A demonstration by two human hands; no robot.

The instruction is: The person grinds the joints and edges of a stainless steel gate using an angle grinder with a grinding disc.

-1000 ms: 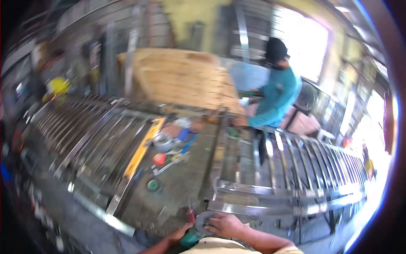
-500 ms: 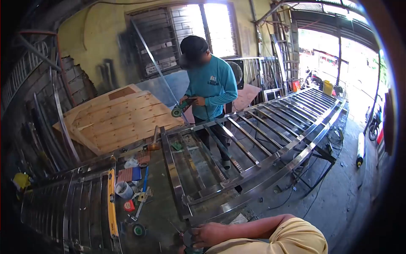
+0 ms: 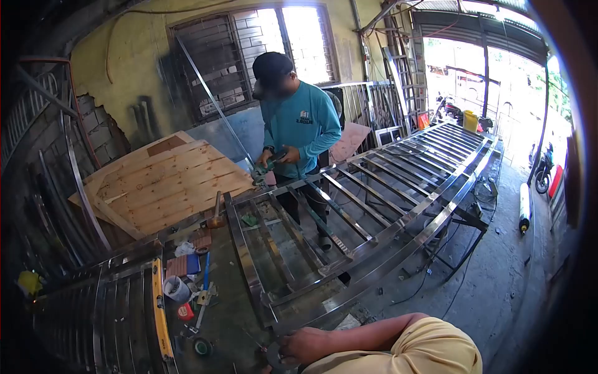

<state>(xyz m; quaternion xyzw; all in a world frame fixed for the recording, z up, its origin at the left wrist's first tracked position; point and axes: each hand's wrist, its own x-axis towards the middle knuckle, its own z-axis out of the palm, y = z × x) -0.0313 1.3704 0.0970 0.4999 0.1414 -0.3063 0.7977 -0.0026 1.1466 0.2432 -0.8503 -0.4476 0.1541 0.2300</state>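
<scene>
My right hand (image 3: 306,345), at the end of a bare forearm and yellow sleeve, is closed at the bottom of the view. Its fingers are against a dark round disc (image 3: 273,355), partly hidden by the hand and the frame edge. Of my left hand (image 3: 266,369) only a small patch shows at the bottom edge, fingers hidden. Just beyond lies the near corner of a shiny metal frame (image 3: 268,316) with crossbars. Left of my hands are a small round dark-green item (image 3: 202,346), a red tape measure (image 3: 185,311) and a caliper-like metal tool (image 3: 202,310).
A co-worker in a teal shirt (image 3: 305,124) stands behind the frame, holding a green angle grinder (image 3: 265,167). A yellow spirit level (image 3: 161,311), a cup (image 3: 176,288) and a mallet (image 3: 215,219) lie leftward. Wooden boards (image 3: 168,187) lean behind. Cables (image 3: 430,280) cross the floor.
The view has shifted slightly, moving the scene left and up. The co-worker's grinder has tilted and lowered toward the frame. My right hand stays at the disc.
</scene>
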